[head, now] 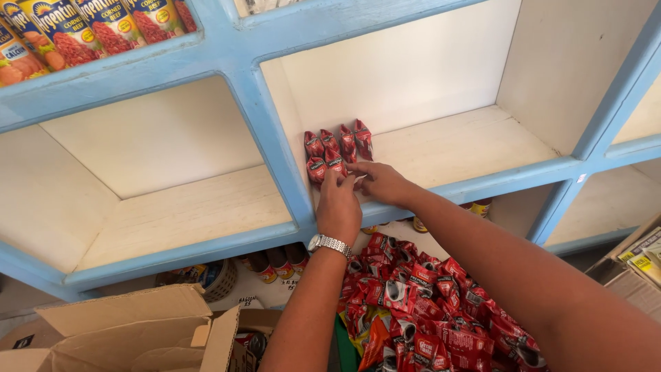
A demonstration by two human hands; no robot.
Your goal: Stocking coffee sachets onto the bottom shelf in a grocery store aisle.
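Fingers (344,184) of both my hands pinch one red sachet (335,165) at the shelf's (468,148) front-left corner; light, crinkly, best held by its edges.

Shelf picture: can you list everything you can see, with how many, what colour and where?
Small red foil sachets on shelf: about six, red, lined up at the left of the middle compartment.
Heap of red foil sachets: too many to count, red, below the shelf.
Blue-framed wooden shelf: one, blue edges, pale boards, across the view.
Labelled tins: several, yellow and red, top-left compartment.
Small jars: a few, dark with red lids, lower shelf.
Brown cardboard box: one, bottom left, open.
Silver wristwatch: one, left wrist.
Left hand: at the sachets.
Right hand: at the sachets.
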